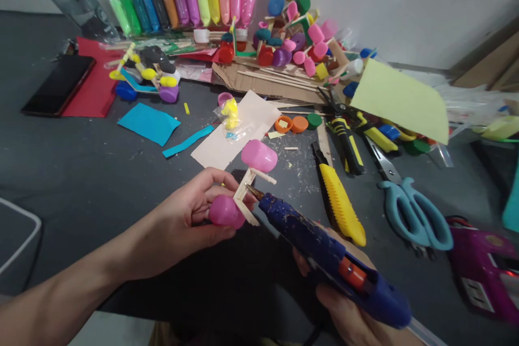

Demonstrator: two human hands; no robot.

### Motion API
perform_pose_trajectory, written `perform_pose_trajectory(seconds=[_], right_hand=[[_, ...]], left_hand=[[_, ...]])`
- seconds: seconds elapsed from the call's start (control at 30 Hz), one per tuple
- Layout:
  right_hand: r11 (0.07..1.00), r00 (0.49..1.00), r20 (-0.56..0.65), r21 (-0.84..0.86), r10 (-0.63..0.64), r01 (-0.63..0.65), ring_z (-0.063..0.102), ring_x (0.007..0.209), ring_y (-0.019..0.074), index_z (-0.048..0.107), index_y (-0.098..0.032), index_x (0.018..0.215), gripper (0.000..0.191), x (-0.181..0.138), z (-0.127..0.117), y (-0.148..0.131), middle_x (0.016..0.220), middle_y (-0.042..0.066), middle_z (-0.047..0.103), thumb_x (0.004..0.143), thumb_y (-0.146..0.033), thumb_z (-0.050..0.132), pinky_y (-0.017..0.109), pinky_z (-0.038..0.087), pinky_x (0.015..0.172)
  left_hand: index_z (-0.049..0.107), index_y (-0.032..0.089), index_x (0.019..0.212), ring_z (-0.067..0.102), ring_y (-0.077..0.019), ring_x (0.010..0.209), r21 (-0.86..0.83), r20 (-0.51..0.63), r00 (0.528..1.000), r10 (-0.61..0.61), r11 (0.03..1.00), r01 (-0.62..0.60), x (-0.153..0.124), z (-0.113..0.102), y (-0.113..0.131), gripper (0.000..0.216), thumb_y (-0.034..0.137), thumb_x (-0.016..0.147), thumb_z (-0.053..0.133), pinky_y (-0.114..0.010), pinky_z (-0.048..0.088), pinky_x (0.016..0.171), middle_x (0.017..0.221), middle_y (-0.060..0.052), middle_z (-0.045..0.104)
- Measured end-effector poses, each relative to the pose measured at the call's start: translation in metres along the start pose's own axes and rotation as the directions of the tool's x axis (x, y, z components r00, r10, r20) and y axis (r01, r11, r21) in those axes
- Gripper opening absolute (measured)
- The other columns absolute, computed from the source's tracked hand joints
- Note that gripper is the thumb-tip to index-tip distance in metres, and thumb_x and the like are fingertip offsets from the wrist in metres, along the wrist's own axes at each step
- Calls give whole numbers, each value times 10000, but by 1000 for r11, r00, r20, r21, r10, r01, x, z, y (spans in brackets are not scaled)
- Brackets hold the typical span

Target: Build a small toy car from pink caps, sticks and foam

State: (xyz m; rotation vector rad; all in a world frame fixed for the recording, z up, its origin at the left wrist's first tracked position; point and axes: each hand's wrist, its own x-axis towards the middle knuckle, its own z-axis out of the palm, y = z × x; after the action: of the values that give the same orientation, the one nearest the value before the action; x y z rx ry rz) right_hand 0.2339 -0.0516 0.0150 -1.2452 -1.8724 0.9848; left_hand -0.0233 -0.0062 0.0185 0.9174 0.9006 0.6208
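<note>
My left hand [190,216] is closed around a small craft piece [247,194] made of wooden sticks with two pink bottle caps, one cap [225,212] in my fingers and one cap [259,155] sticking up above. My right hand [344,313] grips a blue hot glue gun [324,248]. Its metal nozzle [253,191] touches the wooden sticks between the two caps. Both hands hover over the dark table [101,173].
A yellow utility knife [340,203], teal scissors [409,211] and yellow-black pliers [344,140] lie to the right. A pile of coloured caps and sticks [300,43], clay packs [190,2], a cap-and-stick model [148,75], a phone [59,84] and paper sheets lie behind.
</note>
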Motion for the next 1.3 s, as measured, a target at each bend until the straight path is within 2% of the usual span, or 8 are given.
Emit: perform_pose_trajectory(seconds=[0.1,0.3,0.53,0.73,0.93,1.1,1.3], right_hand=[[1000,1000,4,12,-1,1,556,578,171,560,-255,874,376,-1,2,2,715,-15,558,999,-594,457,306,417,572],[998,997,50,39,-55,53,557,596,158,544,-255,875,364,0,0,4,726,-19,550,1004,-584,459,289,400,577],[999,994,103,15,-44,43,538,596,162,554,-286,974,335,2,-5,6,744,-28,541,1021,-585,412,294,406,586],[999,990,132,14,-44,43,548,616,166,541,-291,952,321,2,-8,8,771,-27,547,1007,-594,451,304,411,600],[997,991,131,74,-39,30,524,623,160,522,-273,910,318,0,-6,8,764,-24,522,1006,-573,475,300,399,605],[992,995,90,122,-44,33,500,605,144,531,-255,871,334,1,-2,8,741,-22,513,1003,-558,483,287,375,579],[998,988,152,68,-15,5,512,589,141,549,-242,891,411,2,-6,5,717,-20,529,1019,-610,421,292,391,583]], left_hand=[[517,246,1157,658,-96,896,-4,-2,1000,-2,1000,2,0,0,1,372,191,882,761,-159,480,753,988,6,700],[500,249,1164,664,-122,985,2,-14,999,-36,999,36,-1,1,3,391,177,877,756,-185,496,817,1144,-30,717],[540,246,1149,644,-70,821,8,1,1000,24,1000,-24,-1,-2,-1,356,189,880,766,-132,452,695,951,20,695],[534,259,1159,655,-76,845,8,3,999,33,999,-33,0,-2,-1,359,190,887,759,-135,457,702,976,21,694],[515,252,1170,695,-142,925,31,6,1000,11,999,-11,0,-1,-2,396,205,872,772,-177,498,721,956,-5,710],[500,259,1176,709,-149,1011,33,15,1000,9,999,-10,0,-2,-1,394,165,882,745,-200,537,803,1083,-27,733],[492,256,1194,720,-172,1069,61,17,1000,18,998,-19,-1,-3,-2,410,178,880,743,-286,567,920,1270,-78,710]])
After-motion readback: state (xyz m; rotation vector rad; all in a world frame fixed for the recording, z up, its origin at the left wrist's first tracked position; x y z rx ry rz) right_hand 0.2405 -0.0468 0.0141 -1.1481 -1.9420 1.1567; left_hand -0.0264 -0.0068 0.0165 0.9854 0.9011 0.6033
